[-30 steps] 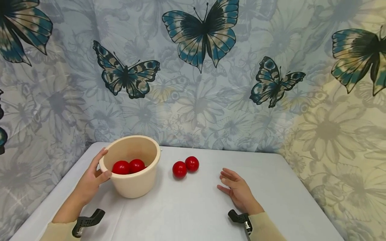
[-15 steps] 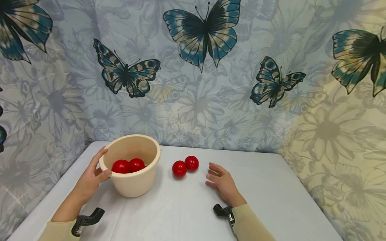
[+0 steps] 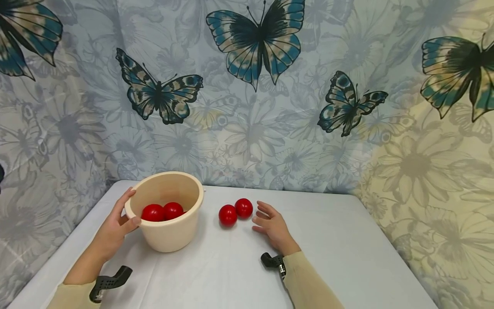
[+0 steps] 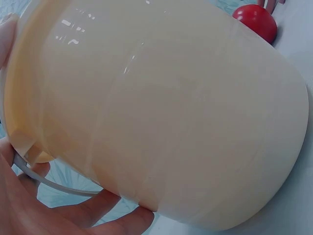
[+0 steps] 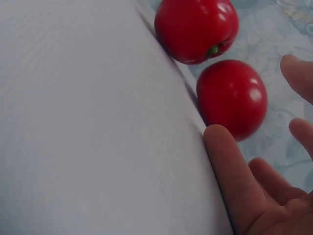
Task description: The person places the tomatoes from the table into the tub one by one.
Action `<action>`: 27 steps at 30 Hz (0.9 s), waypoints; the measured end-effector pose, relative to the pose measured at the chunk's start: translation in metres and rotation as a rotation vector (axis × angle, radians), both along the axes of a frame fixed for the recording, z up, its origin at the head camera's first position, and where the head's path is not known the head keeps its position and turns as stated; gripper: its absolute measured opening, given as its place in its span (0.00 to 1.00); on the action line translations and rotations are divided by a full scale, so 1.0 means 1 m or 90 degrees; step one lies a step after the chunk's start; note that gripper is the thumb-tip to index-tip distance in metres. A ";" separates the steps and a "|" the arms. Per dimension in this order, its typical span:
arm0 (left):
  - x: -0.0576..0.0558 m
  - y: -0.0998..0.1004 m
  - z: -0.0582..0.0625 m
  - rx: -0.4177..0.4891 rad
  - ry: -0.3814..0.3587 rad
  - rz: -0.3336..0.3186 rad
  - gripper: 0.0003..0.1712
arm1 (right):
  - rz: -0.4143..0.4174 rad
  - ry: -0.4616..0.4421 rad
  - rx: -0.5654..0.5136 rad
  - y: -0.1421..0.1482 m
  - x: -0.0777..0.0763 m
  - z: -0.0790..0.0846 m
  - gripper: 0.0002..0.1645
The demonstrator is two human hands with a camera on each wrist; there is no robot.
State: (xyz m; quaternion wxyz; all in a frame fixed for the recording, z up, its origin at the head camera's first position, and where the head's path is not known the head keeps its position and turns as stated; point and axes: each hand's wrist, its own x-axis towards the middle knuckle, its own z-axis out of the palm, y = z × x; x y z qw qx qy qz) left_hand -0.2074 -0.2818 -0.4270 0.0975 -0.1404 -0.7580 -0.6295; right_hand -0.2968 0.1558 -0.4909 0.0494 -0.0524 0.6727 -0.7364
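Note:
A cream bucket (image 3: 170, 234) stands on the white table, with several red tomatoes (image 3: 153, 213) inside. My left hand (image 3: 111, 231) grips its rim from the left, the thumb on the near side and the fingers around the far side. In the left wrist view, the bucket wall (image 4: 171, 112) fills most of the picture, and a thin grey handle (image 4: 58, 185) hangs by the fingers. Two more tomatoes lie side by side right of the bucket: a nearer one (image 3: 228, 216) and a farther one (image 3: 244, 208). Just right of them is my right hand (image 3: 275, 227), holding nothing, its fingers spread and slightly bent.
The white table (image 3: 347, 249) extends to the right and toward me. Behind it hangs a cloth (image 3: 254, 141) printed with butterflies and flowers. Black camera mounts (image 3: 109, 281) sit on both wrists.
My right hand has moved left and slightly away from me, closer to the two loose tomatoes. My left hand and the bucket have stayed in place.

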 end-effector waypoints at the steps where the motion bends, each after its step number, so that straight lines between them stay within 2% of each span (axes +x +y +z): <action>1: 0.000 0.000 0.000 0.001 0.000 0.001 0.46 | 0.003 -0.001 -0.001 -0.002 -0.001 0.000 0.42; 7: 0.000 0.002 -0.002 0.015 -0.005 -0.002 0.46 | 0.026 0.005 -0.006 -0.010 -0.009 -0.001 0.42; 13: 0.000 0.002 -0.003 0.001 -0.005 0.005 0.46 | 0.037 0.005 0.001 -0.012 -0.015 -0.002 0.42; 27: 0.002 0.001 0.000 0.006 -0.002 -0.002 0.45 | 0.040 0.003 0.010 -0.015 -0.013 0.002 0.42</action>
